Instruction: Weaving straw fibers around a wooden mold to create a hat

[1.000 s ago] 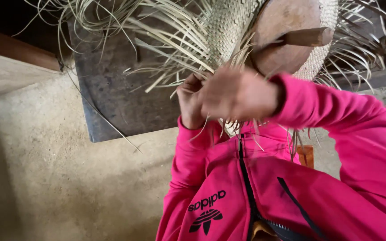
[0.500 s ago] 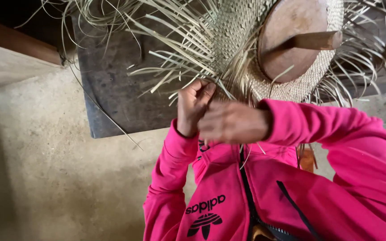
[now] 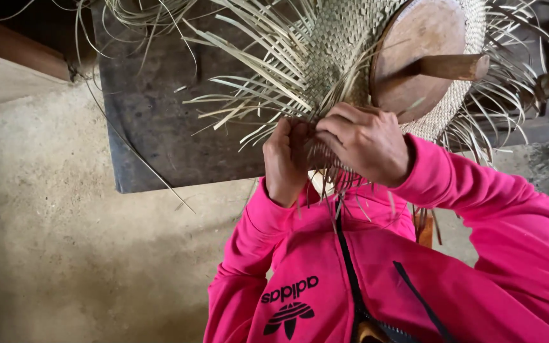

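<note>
A half-woven straw hat (image 3: 344,57) of pale palm strips sits over a rounded wooden block (image 3: 414,44), close in front of the person's chest. The finished weave covers the crown and part of the brim, and loose unwoven strands (image 3: 255,82) fan out all around its edge. A short wooden handle (image 3: 452,66) sticks out from the block's flat face.

Both hands meet at the lower edge of the weave. The left hand (image 3: 285,162) is curled, fingers pressed together around a small bunch of strands. The right hand (image 3: 366,140) is closed over the edge beside it, fingertips pinching strands against the woven part; which single strand it grips cannot be made out.

The step in hand appears to be plaiting the brim outward, strand by strand. The next move likely calls for picking one loose strand, crossing it over its neighbour and pulling it snug without snapping the brittle fibre.

Bright pink sleeves (image 3: 478,197) and a zipped pink jacket fill the lower view. Behind the hat lies a dark wooden board (image 3: 160,127) over a rough earthen floor (image 3: 52,241).
</note>
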